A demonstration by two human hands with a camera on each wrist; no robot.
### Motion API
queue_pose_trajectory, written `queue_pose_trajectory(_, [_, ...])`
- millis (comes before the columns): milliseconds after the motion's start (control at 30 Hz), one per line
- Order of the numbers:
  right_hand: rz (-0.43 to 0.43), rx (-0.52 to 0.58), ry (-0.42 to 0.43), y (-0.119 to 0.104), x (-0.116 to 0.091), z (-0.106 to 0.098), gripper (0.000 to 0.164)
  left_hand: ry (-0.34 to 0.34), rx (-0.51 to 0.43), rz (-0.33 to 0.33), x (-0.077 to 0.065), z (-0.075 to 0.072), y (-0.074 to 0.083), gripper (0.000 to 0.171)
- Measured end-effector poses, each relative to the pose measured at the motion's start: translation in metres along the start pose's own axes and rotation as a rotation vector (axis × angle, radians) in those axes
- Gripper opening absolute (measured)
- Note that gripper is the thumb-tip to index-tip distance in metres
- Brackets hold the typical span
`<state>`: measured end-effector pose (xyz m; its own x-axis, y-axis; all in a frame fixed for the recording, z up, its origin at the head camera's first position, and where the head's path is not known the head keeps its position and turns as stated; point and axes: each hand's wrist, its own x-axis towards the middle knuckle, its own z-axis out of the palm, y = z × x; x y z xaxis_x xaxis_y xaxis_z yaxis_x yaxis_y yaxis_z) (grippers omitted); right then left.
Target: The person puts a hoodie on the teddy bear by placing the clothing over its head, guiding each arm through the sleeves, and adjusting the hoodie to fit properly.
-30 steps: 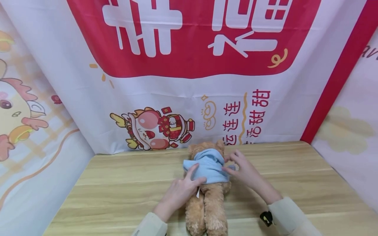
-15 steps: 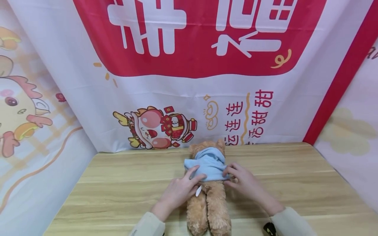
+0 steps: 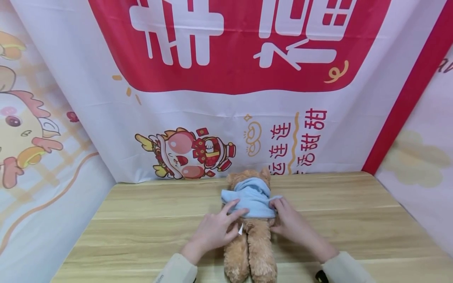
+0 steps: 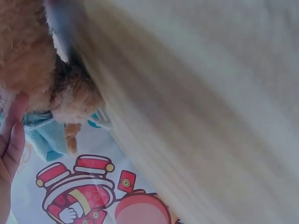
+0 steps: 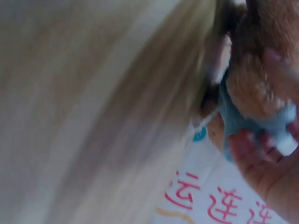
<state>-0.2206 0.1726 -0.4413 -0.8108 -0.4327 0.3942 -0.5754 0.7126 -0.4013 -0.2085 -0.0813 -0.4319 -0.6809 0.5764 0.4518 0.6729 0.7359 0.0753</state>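
A brown plush bear [image 3: 262, 247] in a light blue shirt [image 3: 253, 202] lies on the table, legs toward me; its face is not visible. My left hand [image 3: 214, 232] rests on the bear's left side, with two fingers extended over the shirt's lower edge. On the other side, my right hand [image 3: 293, 222] grips the shirt by its right edge near the sleeve. In the right wrist view, curled fingers [image 5: 245, 144] lie against the blue cloth, with the thumb apart on the fur. A white tag [image 3: 240, 229] sticks out below the shirt's hem.
The wooden table [image 3: 152, 220] runs back to a white and red printed cloth [image 3: 198, 106] hanging behind it. The bear's head is close to that cloth. More printed cloths hang at the left and right.
My right hand has come down from beside the bear's shoulder to the shirt's right edge and taken hold of it. The left hand stays nearly in place on the shirt.
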Motion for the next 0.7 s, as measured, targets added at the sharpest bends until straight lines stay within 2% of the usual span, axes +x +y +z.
queue_pose_trajectory(133, [0.049,0.038,0.008,-0.005,0.001,0.01,0.062,-0.001,-0.007,-0.038,0.006,-0.005,0.0,0.046])
queue_pose_trajectory(233, [0.11,0.105,0.03,-0.008,0.005,0.016,0.063,-0.005,0.04,-0.063,0.012,-0.009,0.0,0.044])
queue_pose_trajectory(400, [0.207,0.254,0.088,-0.011,0.013,0.02,0.068,-0.057,0.059,-0.131,0.023,-0.019,0.001,0.046])
queue_pose_trajectory(533, [0.241,0.352,0.131,-0.011,0.017,0.019,0.062,-0.098,-0.027,-0.183,0.031,-0.024,0.002,0.05])
queue_pose_trajectory(700, [0.228,0.473,0.113,-0.01,0.02,0.011,0.052,-0.105,-0.168,-0.248,0.032,-0.024,0.003,0.053])
